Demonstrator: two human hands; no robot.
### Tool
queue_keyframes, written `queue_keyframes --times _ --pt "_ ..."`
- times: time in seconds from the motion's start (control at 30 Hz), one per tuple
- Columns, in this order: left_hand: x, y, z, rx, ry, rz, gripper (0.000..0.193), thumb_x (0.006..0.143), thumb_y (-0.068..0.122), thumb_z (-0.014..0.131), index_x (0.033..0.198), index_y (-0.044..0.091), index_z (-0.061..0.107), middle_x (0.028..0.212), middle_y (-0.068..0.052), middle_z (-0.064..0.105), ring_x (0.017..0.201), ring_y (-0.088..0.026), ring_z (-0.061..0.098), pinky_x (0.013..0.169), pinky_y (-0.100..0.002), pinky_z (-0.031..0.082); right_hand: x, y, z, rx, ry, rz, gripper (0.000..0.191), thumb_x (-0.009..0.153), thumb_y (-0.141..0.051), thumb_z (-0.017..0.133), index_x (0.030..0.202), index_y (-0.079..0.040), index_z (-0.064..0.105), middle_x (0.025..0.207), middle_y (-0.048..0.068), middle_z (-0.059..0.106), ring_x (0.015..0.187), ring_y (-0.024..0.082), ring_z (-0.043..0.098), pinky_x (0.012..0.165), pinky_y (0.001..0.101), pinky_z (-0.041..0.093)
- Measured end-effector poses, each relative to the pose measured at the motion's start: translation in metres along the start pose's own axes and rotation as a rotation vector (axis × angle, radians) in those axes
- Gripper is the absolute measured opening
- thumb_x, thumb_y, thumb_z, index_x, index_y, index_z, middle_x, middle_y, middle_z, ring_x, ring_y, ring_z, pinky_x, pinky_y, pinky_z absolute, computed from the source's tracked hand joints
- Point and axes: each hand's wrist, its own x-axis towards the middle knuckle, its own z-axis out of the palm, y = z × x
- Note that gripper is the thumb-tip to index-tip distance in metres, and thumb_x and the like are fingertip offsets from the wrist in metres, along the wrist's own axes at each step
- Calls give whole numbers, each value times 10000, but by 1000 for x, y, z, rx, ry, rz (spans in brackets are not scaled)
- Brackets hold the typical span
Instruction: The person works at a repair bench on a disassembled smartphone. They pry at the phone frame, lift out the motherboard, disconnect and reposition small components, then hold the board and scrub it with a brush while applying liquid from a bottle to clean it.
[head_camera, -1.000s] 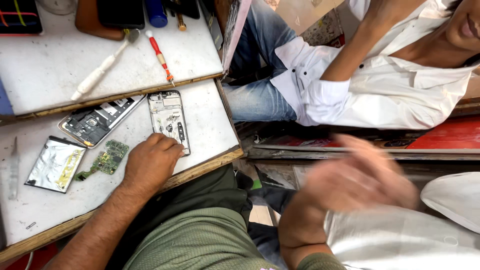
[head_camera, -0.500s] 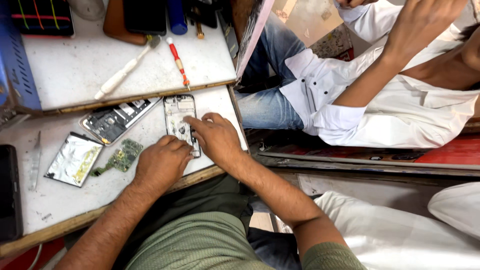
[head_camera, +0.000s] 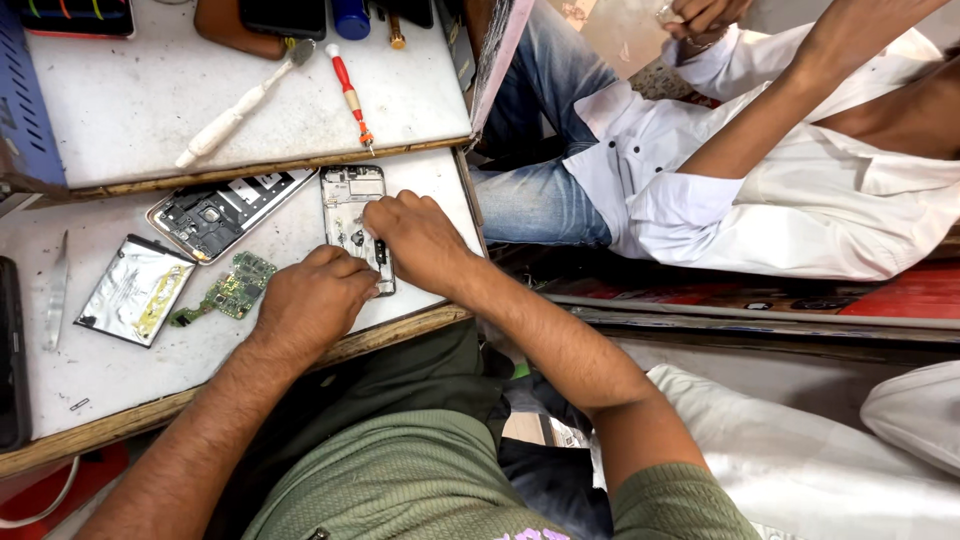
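Both hands, left hand (head_camera: 312, 300) and right hand (head_camera: 418, 240), closed their grip on the phone frame (head_camera: 350, 205); pressing could have cracked it or nudged the circuit board (head_camera: 232, 288) beside the grip.

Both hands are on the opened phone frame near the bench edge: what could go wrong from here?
The phone frame lies close to the bench's wooden edge; a push from the left hand or right hand might slide it off. The loose green circuit board sits right beside the left wrist and could be knocked or pressed. The red screwdriver may roll off the raised board.
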Motion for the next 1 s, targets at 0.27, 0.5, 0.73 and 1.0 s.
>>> queue_keyframes --times 0.27,0.5,0.73,1.0 --pt "15 -11 1 51 -50 91 224 794 154 691 998 165 783 966 23 733 991 -186 675 673 -345 604 7 33 -2 720 56 331 164 984 28 593 1038 -59 465 931 94 573 896 257 562 851 330 506" --pt "14 -15 3 108 25 173 123 795 168 699 908 148 743 874 3 692 906 -194 672 605 -337 587 -8 13 -9 186 88 77 263 925 -61 700 1181 -116 670 1163 91 707 1101 284 644 968 396 514" --pt "22 -22 7 -38 167 -7 72 890 211 740 904 143 756 838 2 708 861 -193 682 645 -354 585 -20 0 10 166 65 185 383 914 -14 648 1280 -124 680 1234 81 719 1262 283 617 1062 446 432" --pt "40 -24 -2 -143 130 -149 105 884 244 742 932 153 765 838 2 727 845 -222 689 660 -403 578 -33 -7 23 265 163 145 510 871 -108 755 1353 -51 601 1341 173 628 1305 340 566 1097 480 410"
